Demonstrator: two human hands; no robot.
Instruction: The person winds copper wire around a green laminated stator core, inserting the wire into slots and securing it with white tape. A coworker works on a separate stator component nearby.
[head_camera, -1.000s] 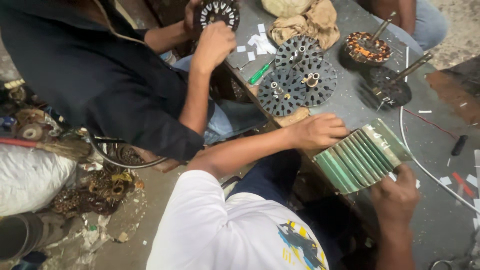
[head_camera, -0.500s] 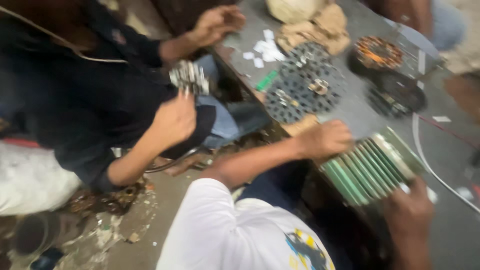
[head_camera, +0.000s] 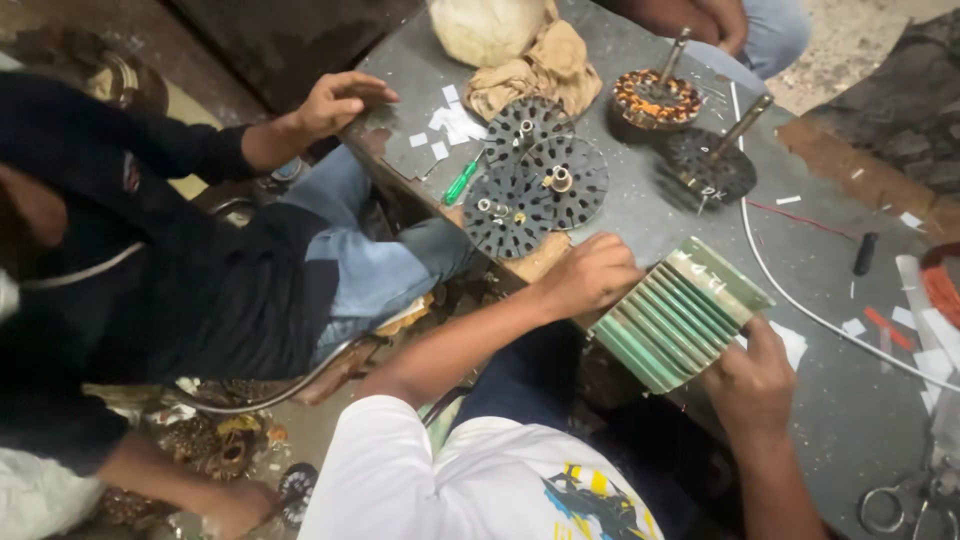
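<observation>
Left hand (head_camera: 592, 276) and right hand (head_camera: 752, 380) each clamp one end of green ribbed block (head_camera: 678, 313), centre-right of frame, over table (head_camera: 850, 420) edge; grip unchanged since earlier frames. Co-worker's hand (head_camera: 338, 100), upper left, now empty on table corner; disc put down.

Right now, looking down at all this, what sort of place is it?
Probably a small repair workshop for electric motors or fans. A grey metal table holds round slotted metal discs and a copper-wound coil, and both hands grip a ribbed green block.
</observation>
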